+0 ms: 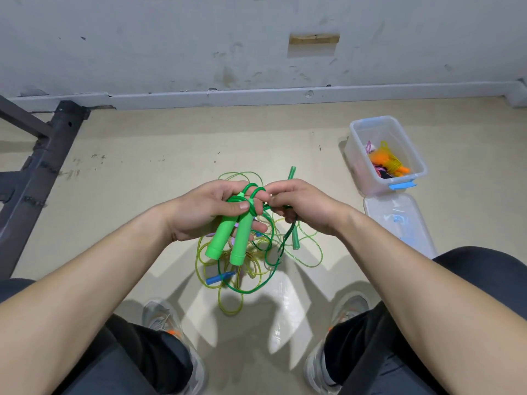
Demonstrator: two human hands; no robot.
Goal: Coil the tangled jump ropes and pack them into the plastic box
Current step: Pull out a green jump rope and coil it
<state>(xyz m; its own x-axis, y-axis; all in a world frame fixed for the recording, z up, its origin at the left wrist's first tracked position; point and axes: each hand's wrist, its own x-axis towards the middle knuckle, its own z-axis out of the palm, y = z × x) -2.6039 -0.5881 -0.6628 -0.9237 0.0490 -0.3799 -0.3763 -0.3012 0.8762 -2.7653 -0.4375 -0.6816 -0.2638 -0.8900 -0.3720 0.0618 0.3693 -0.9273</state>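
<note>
Floor: a pale beige floor runs to a scuffed white wall, and a dark metal frame stands at the left edge.
Left hand: the left hand has its grip clamped on the two green handles, held side by side with their butts pointing down. Turns of the green cord are wound over its fingers.
Right hand: the right hand has its fingertips together, pinching the same green cord just beside the left fingers.
Tangle: the other jump ropes lie knotted on the floor under both hands, mostly yellow-green cords. A blue handle and a darker green handle show among them.
Plastic box: the clear plastic box stands open, well apart to the right, with an orange rope and something pink already in it. Its lid lies flat just beside it.
Handling: the rope looks light. Its thin, glossy plastic cord is probably springy and slick, so loops are apt to slide off or spring open.
Where to hold: the rigid handles look like the surest hold. Pinning the coil against them with a thumb should keep it together on the way to the box.
Snag risk: the hanging cord runs down into the tangle, so pulling may drag the other ropes along.
</note>
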